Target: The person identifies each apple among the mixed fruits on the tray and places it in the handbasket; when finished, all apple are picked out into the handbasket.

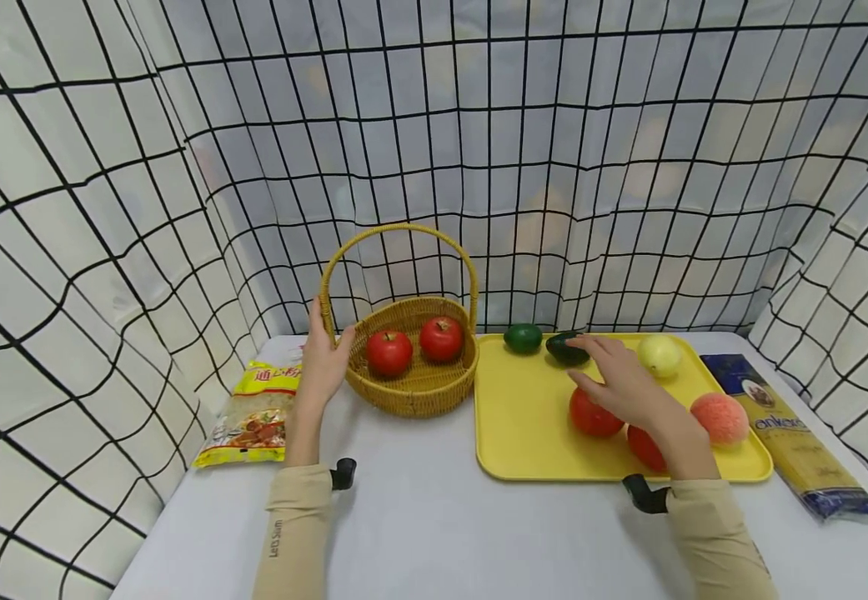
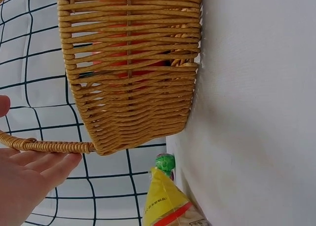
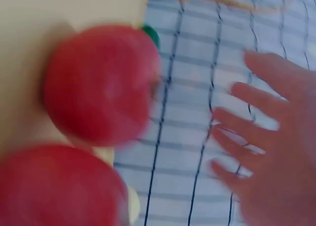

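My left hand [image 1: 324, 358] is at the left side of the wicker basket [image 1: 411, 403]. Its straight fingers lie against the base of the basket's handle [image 2: 54, 146], and the thumb stands apart from it. Two round red fruits [image 1: 389, 354] sit inside the basket. Over the yellow tray [image 1: 524, 433], my right hand [image 1: 629, 385] hovers with spread fingers and holds nothing. Below it are two more round red fruits [image 3: 101, 85], one partly hidden by the wrist in the head view. A dark green avocado-like fruit [image 1: 567, 349] lies just beyond its fingertips.
Also on the tray are another green fruit [image 1: 523, 338], a pale yellow fruit [image 1: 659, 356] and a peach [image 1: 719, 419]. A yellow food bag [image 1: 253, 412] lies left of the basket, a pasta packet [image 1: 794, 433] right of the tray. Black netting [image 1: 524, 175] encloses the table's back and sides.
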### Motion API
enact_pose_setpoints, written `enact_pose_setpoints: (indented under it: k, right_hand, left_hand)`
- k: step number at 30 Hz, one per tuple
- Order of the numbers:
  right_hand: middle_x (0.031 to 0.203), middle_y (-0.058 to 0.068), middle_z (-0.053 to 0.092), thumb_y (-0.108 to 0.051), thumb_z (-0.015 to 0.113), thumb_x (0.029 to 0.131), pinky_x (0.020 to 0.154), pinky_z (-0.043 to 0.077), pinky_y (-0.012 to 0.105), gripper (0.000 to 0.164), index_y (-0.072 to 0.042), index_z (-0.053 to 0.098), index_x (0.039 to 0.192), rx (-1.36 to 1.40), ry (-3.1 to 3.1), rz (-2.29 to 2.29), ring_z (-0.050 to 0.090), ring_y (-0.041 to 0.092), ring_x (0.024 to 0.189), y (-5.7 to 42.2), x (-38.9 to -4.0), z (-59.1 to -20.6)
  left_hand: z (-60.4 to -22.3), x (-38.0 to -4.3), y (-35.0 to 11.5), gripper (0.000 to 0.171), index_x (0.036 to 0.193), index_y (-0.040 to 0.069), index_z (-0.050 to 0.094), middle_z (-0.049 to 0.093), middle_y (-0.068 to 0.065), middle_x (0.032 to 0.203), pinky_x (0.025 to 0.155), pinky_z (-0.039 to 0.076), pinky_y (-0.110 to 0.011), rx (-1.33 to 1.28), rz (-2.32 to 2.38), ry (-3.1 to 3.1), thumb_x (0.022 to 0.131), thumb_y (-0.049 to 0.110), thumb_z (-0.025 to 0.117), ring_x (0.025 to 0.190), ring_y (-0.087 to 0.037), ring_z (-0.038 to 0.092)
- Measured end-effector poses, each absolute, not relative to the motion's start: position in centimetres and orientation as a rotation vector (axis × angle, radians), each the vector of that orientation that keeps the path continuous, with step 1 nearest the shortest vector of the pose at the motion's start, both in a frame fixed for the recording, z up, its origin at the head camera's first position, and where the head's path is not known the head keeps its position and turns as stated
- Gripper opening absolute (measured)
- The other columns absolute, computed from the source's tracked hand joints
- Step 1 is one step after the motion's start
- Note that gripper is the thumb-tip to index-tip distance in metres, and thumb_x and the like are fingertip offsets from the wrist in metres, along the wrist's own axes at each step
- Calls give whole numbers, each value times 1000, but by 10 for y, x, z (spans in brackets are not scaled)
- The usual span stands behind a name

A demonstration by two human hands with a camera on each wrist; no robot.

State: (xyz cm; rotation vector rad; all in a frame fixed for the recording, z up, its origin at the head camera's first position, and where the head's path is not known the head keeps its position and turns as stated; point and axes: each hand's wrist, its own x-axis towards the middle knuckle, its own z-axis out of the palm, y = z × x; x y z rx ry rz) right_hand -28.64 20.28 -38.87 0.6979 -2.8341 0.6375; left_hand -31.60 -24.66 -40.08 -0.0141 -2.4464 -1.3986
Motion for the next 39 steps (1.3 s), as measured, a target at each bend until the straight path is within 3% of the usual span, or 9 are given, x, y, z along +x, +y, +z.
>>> enact_pose_setpoints:
  k: [9, 18, 26, 36, 39]
  right_hand:
    - [159, 37, 30, -54, 68, 92, 111, 26, 80, 98, 2, 25, 159, 457, -3256, 762, 28, 61, 141, 267, -272, -386]
    - [161, 37, 26, -53, 75, 87, 112, 29, 77, 107, 0, 18, 161, 413, -3418, 874, 28, 61, 143, 273, -267, -400]
    - [159, 40, 27, -68, 77, 76, 112, 25, 80, 122, -2, 20, 161, 329, -3461, 833, 24, 63, 144, 284, -280, -411]
    - [154, 42, 29, -52, 76, 87, 111, 34, 74, 103, -2, 23, 159, 324, -3546, 852, 31, 60, 138, 281, -270, -396]
    - [149, 40, 35, -50, 74, 89, 107, 42, 69, 94, -2, 29, 156, 308, -3570, 857, 39, 56, 132, 280, -270, -395]
  left_hand:
    - [-400, -315, -245, 82, 166, 25, -12, 5, -14, 174, 128, 17, -62, -9, -1371, -2456, 108, 39, 45, 160, -40, 14]
    - [-402, -314, -245, 83, 165, 28, -14, 8, -17, 173, 125, 19, -66, 4, -1355, -2479, 108, 40, 45, 158, -44, 17]
    - [-402, -315, -243, 83, 165, 28, -13, 13, -21, 172, 124, 24, -67, -6, -1360, -2450, 108, 34, 47, 156, -46, 23]
    - [-401, -316, -244, 83, 166, 24, -12, 16, -25, 170, 125, 23, -64, -9, -1349, -2448, 107, 32, 47, 156, -46, 23]
    - [-401, -315, -245, 83, 166, 25, -12, 15, -24, 171, 126, 23, -63, -9, -1349, -2455, 108, 33, 46, 156, -45, 23]
